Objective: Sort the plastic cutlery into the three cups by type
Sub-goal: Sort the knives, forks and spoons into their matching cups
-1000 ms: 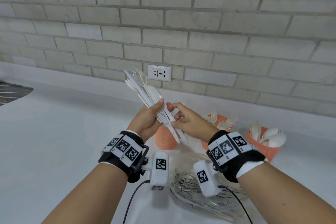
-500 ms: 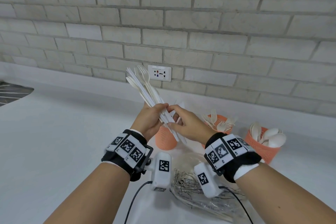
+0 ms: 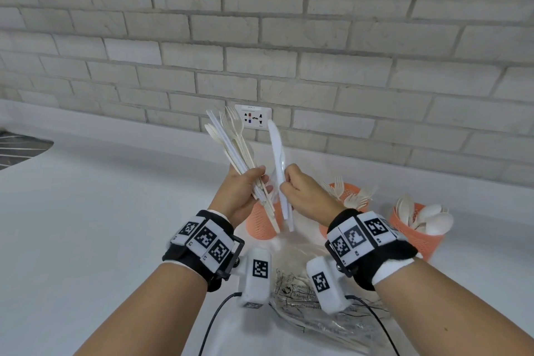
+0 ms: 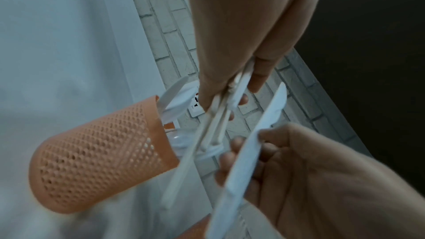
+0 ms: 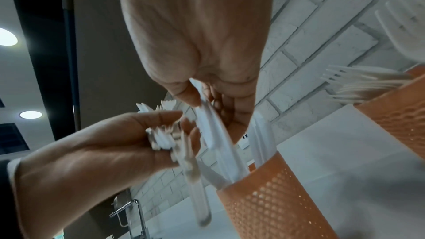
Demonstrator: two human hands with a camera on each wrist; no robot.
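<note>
Left hand grips a bundle of mixed cutlery by the handles, fingers curled round it, fork tines fanned up toward the wall socket. Right hand pinches 1 white knife between thumb and fingers, blade up, just beside the bundle. Both are held above the left cup, which holds knives. Middle cup holds forks; right cup holds spoons. 3 cups stand on the white counter.
</note>
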